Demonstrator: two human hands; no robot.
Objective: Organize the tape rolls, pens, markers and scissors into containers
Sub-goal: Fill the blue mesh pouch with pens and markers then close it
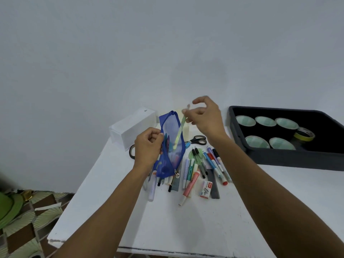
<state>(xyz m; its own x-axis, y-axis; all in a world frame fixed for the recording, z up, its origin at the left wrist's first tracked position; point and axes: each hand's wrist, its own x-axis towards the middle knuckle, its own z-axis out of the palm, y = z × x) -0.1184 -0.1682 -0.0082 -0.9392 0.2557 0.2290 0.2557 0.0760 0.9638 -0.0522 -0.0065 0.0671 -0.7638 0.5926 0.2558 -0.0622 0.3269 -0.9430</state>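
Observation:
My left hand (pixel 148 146) grips the edge of a blue mesh zip pouch (pixel 170 146), held upright above the white table (pixel 167 229). My right hand (pixel 203 116) pinches the top of a pale green pen (pixel 179 130) whose lower end is inside the pouch. Several pens and markers (pixel 204 168) lie loose on the table below. Black scissors (pixel 198 140) lie behind them. A black tray (pixel 290 159) at the right holds several black tape rolls (pixel 265 121) and a yellow tape roll (pixel 305 135). Another black tape roll (pixel 131 151) sits partly hidden by my left hand.
A white box (pixel 130 127) stands at the table's back left, a pale yellow block (pixel 186 128) behind the pouch. A staples box (pixel 206 189) and dark rulers (pixel 214 183) lie among the pens. Patterned floor and a green object (pixel 7 207) are at lower left.

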